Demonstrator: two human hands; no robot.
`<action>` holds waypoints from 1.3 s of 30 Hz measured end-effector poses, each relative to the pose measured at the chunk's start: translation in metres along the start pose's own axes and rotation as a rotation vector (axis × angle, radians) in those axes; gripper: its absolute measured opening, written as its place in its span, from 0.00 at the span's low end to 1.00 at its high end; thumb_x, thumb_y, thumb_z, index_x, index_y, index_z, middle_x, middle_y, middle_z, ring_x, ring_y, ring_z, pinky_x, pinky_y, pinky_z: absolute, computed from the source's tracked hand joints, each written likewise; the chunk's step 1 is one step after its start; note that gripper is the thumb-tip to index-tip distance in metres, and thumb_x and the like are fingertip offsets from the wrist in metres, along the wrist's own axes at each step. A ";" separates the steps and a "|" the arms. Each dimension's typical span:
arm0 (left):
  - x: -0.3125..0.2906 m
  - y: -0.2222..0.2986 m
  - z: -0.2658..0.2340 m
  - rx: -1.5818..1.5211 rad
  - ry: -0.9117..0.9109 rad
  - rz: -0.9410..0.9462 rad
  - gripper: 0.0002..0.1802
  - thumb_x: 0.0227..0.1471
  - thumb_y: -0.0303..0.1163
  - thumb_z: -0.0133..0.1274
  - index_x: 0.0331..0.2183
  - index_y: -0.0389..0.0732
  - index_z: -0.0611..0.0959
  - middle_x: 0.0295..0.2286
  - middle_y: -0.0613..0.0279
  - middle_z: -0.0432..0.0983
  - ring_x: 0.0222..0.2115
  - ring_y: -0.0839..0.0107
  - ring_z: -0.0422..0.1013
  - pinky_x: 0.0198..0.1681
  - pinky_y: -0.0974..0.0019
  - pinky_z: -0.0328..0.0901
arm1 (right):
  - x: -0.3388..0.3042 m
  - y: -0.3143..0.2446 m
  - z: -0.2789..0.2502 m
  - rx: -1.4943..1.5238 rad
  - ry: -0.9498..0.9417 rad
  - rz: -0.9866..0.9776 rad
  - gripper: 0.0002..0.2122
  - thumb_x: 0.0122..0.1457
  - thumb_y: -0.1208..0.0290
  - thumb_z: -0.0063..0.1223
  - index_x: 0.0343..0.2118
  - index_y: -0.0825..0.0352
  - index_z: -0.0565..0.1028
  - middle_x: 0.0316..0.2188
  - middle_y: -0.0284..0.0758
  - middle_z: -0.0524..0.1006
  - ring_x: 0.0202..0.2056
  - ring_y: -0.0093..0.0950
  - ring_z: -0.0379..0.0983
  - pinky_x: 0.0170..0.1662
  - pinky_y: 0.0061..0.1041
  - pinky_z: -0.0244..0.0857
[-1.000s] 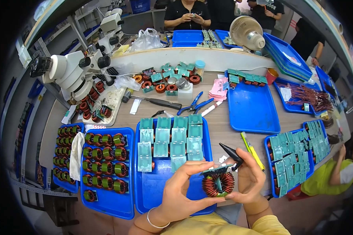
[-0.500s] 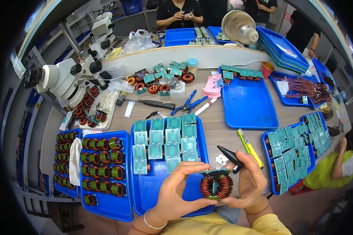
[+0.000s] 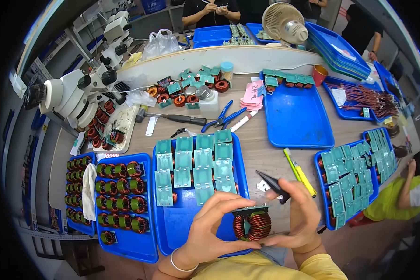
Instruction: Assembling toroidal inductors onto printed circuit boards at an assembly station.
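My left hand (image 3: 214, 226) grips a copper-wound toroidal coil (image 3: 252, 226) with its fingers above and thumb beneath. A green circuit board (image 3: 250, 209), seen nearly edge-on, tops the coil. My right hand (image 3: 303, 217) is curled at the right, its thumb by the coil's lower side. A black pointed tool (image 3: 271, 183) sticks out past its index finger and appears held there; its exact kind is unclear. Behind my left hand, a blue tray (image 3: 172, 233) carries rows of coils with green boards (image 3: 203, 158) facing up.
Leftward, another blue tray (image 3: 130, 249) holds green-banded coils. A hammer (image 3: 172, 117), blue pliers (image 3: 222, 119) and a white bottle (image 3: 209, 105) lie or stand farther back. At right are a yellow cutter (image 3: 305, 181), a large blue tray (image 3: 299, 119) and board-filled trays (image 3: 347, 179). A microscope (image 3: 63, 95) stands far left.
The coil has turned between my hands, showing more of its wound side, and sits slightly farther left. The black tool's angle has shifted a little. The whole view has moved slightly.
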State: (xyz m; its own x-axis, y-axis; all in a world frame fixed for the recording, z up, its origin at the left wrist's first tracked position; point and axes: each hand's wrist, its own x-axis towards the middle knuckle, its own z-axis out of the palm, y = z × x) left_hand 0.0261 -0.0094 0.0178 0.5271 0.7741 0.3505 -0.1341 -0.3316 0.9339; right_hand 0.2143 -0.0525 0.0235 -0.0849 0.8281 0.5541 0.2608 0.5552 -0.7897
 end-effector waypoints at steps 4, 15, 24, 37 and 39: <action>0.000 0.001 0.001 0.169 0.016 0.017 0.33 0.28 0.29 0.69 0.42 0.37 0.75 0.38 0.57 0.69 0.39 0.65 0.67 0.44 0.66 0.63 | -0.006 0.016 -0.003 0.056 0.178 0.049 0.36 0.37 0.64 0.68 0.48 0.80 0.65 0.37 0.43 0.71 0.37 0.30 0.69 0.41 0.27 0.62; -0.006 -0.008 0.004 -0.297 0.017 -0.083 0.37 0.30 0.20 0.66 0.46 0.32 0.68 0.45 0.52 0.65 0.48 0.65 0.63 0.53 0.64 0.58 | -0.007 0.025 0.000 0.130 0.287 0.059 0.35 0.38 0.61 0.66 0.46 0.80 0.66 0.36 0.44 0.71 0.37 0.31 0.70 0.43 0.27 0.62; -0.005 -0.009 0.002 -0.539 -0.044 -0.141 0.38 0.31 0.16 0.64 0.47 0.32 0.65 0.46 0.53 0.63 0.49 0.66 0.61 0.55 0.62 0.55 | -0.009 0.023 -0.002 0.158 0.286 0.037 0.35 0.37 0.62 0.66 0.46 0.80 0.66 0.34 0.44 0.72 0.36 0.31 0.70 0.43 0.28 0.62; -0.002 -0.001 0.002 -0.238 -0.002 -0.053 0.33 0.32 0.17 0.62 0.45 0.30 0.69 0.42 0.55 0.61 0.44 0.68 0.63 0.51 0.65 0.60 | -0.011 0.024 0.000 0.134 0.284 0.096 0.39 0.38 0.51 0.65 0.46 0.81 0.66 0.35 0.41 0.69 0.36 0.29 0.69 0.41 0.26 0.61; -0.002 -0.004 0.003 -0.214 0.018 -0.008 0.32 0.32 0.19 0.63 0.44 0.31 0.70 0.42 0.55 0.61 0.45 0.67 0.64 0.51 0.65 0.61 | -0.011 0.029 -0.002 0.137 0.205 0.052 0.42 0.34 0.51 0.68 0.46 0.81 0.65 0.37 0.43 0.69 0.36 0.30 0.69 0.42 0.26 0.61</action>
State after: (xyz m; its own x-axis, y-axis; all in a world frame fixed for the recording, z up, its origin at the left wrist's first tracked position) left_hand 0.0283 -0.0113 0.0132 0.5138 0.7866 0.3425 -0.3059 -0.2051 0.9297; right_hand 0.2243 -0.0459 -0.0047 0.1257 0.8306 0.5425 0.1263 0.5290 -0.8392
